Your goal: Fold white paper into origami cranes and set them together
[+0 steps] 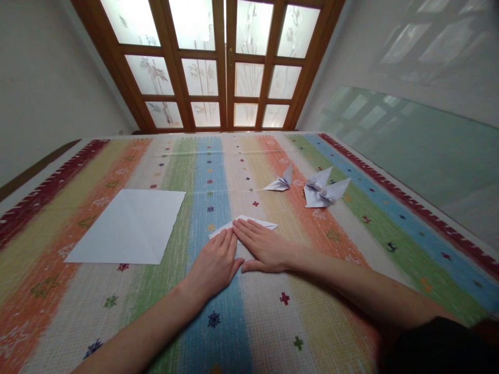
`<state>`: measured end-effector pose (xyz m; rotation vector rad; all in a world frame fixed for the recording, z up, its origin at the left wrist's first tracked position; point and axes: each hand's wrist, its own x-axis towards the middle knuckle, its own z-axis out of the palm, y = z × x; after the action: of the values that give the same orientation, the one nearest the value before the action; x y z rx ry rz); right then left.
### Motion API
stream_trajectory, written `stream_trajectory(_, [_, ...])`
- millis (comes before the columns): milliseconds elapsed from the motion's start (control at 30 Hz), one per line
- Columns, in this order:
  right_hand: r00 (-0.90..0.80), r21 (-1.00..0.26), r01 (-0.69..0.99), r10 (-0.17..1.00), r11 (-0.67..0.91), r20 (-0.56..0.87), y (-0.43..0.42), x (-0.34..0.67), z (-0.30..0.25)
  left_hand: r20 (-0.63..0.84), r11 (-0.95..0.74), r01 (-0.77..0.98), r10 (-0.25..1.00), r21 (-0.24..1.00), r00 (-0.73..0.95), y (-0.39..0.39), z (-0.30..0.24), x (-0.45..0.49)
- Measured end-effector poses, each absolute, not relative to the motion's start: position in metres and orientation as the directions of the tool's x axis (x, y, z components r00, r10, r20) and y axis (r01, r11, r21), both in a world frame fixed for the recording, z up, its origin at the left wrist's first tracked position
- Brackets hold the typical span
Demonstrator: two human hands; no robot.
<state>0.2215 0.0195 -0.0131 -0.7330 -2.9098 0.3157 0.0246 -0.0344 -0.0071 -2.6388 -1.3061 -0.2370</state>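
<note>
A folded piece of white paper [268, 225], long and narrow with pointed ends, lies on the tablecloth in front of me. My left hand [216, 259] rests its fingertips on the near left part of it, thumb out to the side. Over the middle of the paper, my right hand [263, 246] lies flat with its fingers stretched out. The fingers of both hands meet there and cover much of the paper, so its central folds are hidden.
A flat white sheet [125, 228] with one ragged edge lies to the left. Beyond my right hand are a small folded paper piece [281, 182] and larger folded paper shapes [322, 189]. The striped tablecloth [210, 332] covers the table; wooden glazed doors [226, 67] stand behind.
</note>
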Motion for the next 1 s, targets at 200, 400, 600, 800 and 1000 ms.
stream_trajectory(200, [-0.869,-0.260,0.486,0.493,0.834,-0.043,0.020,0.236,-0.002,0.200,-0.563,0.819,0.795,-0.109,0.573,-0.040,-0.007,0.012])
stream_trajectory(400, [-0.841,-0.252,0.540,0.529,0.803,-0.116,0.016,0.249,0.007,0.194,-0.538,0.833,0.810,-0.134,0.554,-0.049,-0.002,-0.004])
stream_trajectory(600, [-0.803,-0.275,0.580,0.595,0.767,-0.037,0.027,0.249,0.025,0.226,-0.555,0.813,0.781,-0.178,0.583,-0.046,0.006,-0.005])
stream_trajectory(800, [-0.653,-0.321,0.713,0.757,0.624,0.019,0.057,0.216,0.034,0.220,-0.540,0.836,0.807,-0.097,0.547,-0.014,0.015,0.003])
stream_trajectory(1000, [-0.565,-0.420,0.772,0.818,0.477,-0.109,0.075,0.204,0.034,0.272,-0.505,0.848,0.848,0.158,0.454,0.008,0.007,-0.003])
